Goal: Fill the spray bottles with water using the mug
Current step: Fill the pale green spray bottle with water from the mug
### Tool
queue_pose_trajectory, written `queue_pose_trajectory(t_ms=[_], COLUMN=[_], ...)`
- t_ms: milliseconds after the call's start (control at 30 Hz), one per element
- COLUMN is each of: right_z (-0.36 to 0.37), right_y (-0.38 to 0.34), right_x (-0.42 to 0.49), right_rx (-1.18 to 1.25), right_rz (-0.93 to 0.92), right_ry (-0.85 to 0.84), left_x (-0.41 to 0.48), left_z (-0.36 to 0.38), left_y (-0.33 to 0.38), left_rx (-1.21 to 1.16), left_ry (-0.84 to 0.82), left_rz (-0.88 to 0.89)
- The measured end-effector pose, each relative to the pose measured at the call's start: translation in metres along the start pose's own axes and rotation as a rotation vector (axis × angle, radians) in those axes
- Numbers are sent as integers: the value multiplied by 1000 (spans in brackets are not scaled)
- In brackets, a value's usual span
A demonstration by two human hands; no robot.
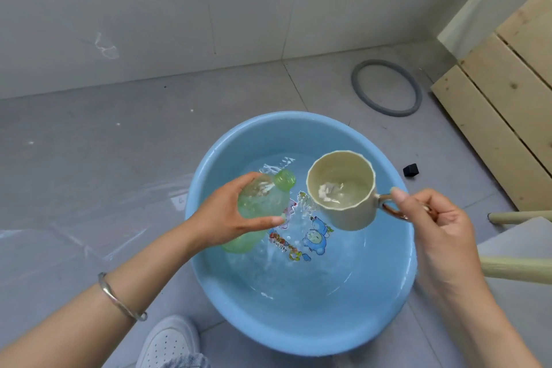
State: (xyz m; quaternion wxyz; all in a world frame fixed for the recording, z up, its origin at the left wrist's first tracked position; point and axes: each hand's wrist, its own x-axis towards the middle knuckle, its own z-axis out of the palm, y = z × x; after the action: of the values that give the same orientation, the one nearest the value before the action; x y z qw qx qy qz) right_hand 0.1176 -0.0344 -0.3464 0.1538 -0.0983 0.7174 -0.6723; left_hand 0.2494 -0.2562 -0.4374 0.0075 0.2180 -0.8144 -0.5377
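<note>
Tiled floor (119,158), plastic basin (298,337) — bottle (260,206), faceted mug (349,215)

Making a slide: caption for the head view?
Left hand holds a tilted green bottle, right hand a cream mug of water, above a blue basin.

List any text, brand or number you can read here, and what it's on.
Nothing can be read.
On the floor of the blue basin: coloured lettering beside the cartoon bears, under rippling water, too blurred to read.
On the green spray bottle: no label visible.
On the cream mug: no print visible.
</note>
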Motion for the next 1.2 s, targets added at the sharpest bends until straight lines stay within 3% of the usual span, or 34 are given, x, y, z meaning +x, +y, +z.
queue_pose_trajectory(t_ms=[600, 1200], right_z=[8, 13], right_y=[-22, -31], right_x=[-5, -9], right_rx=[-419, -657], right_rz=[-321, -595], right_ry=[22, 23], left_x=[-1, -2], left_z=[12, 12], left_y=[-3, -5], left_rx=[89, 110], left_ry=[-64, -44], left_rz=[25, 12])
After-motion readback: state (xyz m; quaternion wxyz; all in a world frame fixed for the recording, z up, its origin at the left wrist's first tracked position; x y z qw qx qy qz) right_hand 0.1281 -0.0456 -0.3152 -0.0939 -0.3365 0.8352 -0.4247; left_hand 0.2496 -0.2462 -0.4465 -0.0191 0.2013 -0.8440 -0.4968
